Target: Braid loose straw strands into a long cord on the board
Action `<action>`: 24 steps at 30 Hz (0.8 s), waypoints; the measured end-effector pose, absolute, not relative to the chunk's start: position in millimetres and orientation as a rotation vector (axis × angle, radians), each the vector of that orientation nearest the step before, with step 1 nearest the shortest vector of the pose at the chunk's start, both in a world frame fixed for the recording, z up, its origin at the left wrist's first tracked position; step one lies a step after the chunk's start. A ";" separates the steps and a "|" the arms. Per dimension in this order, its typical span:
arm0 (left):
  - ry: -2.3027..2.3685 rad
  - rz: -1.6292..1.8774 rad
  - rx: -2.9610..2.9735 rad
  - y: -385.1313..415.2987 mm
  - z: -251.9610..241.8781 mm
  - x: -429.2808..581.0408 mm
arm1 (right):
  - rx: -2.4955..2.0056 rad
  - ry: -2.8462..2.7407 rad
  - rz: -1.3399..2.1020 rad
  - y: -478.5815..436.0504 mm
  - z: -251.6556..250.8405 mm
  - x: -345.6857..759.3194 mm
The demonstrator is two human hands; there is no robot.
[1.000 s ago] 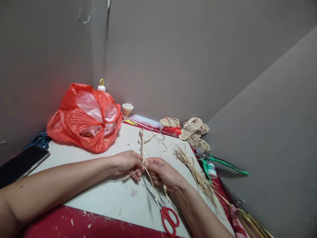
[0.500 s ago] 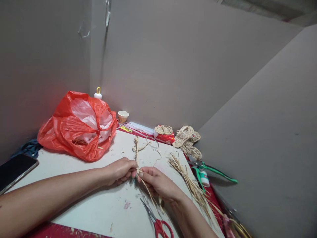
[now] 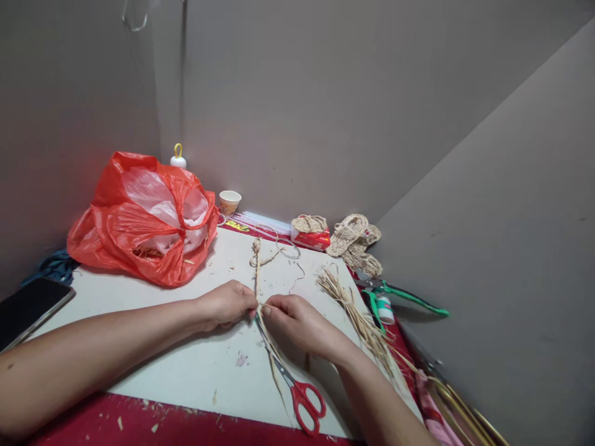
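Note:
A thin straw braid (image 3: 257, 272) runs away from me over the white board, with loose strands trailing toward me from its near end. My left hand (image 3: 231, 303) is closed, pinching the braid's near end from the left. From the right, my right hand (image 3: 297, 319) pinches a straw strand between thumb and fingers, close beside the left fingertips. Red-handled scissors (image 3: 304, 396) lie on the board below the hands, blades pointing up toward them, partly under the loose strands. To the right of my right hand lies a tied bundle of straw (image 3: 356, 313).
A red plastic bag (image 3: 139, 217) with straw inside stands at back left, a phone (image 3: 35, 310) at the left edge. Along the back are a paper cup (image 3: 229, 202), a red packet (image 3: 310, 238) and woven straw soles (image 3: 351, 235). Green-handled pliers (image 3: 413, 297) lie right, beside a white bottle (image 3: 385, 310).
The view has tipped downward, so more of the red table edge and scissors shows. My right hand has drawn slightly right, pulling a strand out from the braid; the left keeps its pinch.

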State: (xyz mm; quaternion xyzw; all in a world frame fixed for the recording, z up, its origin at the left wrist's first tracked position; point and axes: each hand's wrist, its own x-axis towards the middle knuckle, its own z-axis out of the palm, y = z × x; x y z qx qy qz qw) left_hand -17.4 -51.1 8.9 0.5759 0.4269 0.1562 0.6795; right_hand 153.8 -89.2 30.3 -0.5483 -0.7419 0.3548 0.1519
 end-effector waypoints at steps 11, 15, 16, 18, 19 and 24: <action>0.890 0.438 1.210 -57.4 10.9 -15.9 | -1.637 -1.977 1.130 -104.5 18.8 126.6; 0.847 0.456 1.171 -58.8 16.5 -16.9 | -1.782 -2.127 0.826 -113.7 19.7 120.8; 0.853 0.456 1.183 -58.8 17.7 -17.2 | -1.777 -2.182 0.789 -116.3 24.6 121.3; 0.857 0.452 1.199 -58.5 19.3 -18.1 | -1.682 -2.304 0.864 -120.2 38.6 125.4; 0.848 0.455 1.198 -58.2 19.5 -18.6 | -1.617 -2.326 0.979 -120.5 46.4 129.2; 0.785 0.452 1.210 -55.9 16.9 -20.4 | -1.544 -1.797 1.056 -101.9 57.1 152.2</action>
